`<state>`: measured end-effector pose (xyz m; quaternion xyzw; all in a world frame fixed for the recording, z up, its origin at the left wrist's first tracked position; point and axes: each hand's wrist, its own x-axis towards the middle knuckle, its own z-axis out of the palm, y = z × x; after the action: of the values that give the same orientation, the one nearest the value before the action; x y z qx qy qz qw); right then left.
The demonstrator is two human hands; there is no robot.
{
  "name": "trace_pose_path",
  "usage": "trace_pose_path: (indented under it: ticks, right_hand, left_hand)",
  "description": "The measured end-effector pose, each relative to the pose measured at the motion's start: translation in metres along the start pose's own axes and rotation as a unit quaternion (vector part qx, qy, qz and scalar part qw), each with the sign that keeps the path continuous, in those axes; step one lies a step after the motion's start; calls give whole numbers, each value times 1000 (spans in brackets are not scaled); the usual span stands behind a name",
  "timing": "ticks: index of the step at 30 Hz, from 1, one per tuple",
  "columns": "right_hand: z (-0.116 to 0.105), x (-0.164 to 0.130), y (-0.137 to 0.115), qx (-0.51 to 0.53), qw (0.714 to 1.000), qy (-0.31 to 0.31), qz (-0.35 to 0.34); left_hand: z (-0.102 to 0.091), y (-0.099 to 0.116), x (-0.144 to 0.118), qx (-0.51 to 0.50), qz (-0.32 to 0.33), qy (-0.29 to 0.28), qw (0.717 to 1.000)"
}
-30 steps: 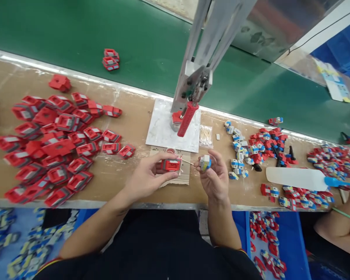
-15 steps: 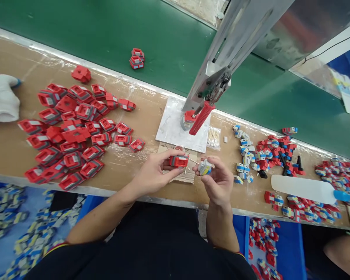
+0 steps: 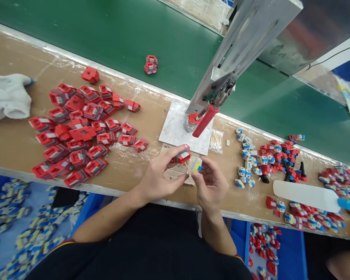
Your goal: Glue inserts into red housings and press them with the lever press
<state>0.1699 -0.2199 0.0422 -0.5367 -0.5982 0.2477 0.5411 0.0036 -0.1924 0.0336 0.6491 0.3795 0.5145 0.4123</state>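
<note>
- Small plastic housing in left hand: red with a grey panel.
- Small plastic block in right hand: white, yellow and blue.
- Heap of plastic housings: red, grey faces.
- Conveyor belt: flat green.
- Worktop board: tan brown.
- Ribbed press handle: red.
- Knitted glove: white.
- Base plate: pale grey.

bare bench left of hands | press handle ahead — red housings farther left

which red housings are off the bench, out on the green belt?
The stacked pair of red housings on the green belt; all others lie on the brown bench.
</note>
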Motion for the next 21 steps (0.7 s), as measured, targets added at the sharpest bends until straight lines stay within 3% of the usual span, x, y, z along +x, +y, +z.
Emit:
trace_pose_path:
  ticks: [4,9,13,15,18,21]
  right_hand:
    - [17,-6,-3,32,997,51,57]
    - [15,0,-7,20,998,17,54]
    - [8,0,-6,13,1000,-3,14]
    - [1,6,-4,15,999,-40,-13]
    - [-14,35,7,5,994,-99,-46]
    - [-29,79,23,1,982,-180,-53]
  left_hand:
    - [14,-4,-7,102,106,78,986]
    - [17,-8,-7,182,199,99,958]
    - [12,-13,-5,207,253,115,938]
    - [6,-15,-5,170,235,107,951]
    - [-8,-19,-4,25,135,111,984]
    - [-30,-23,-1,-172,13,156,973]
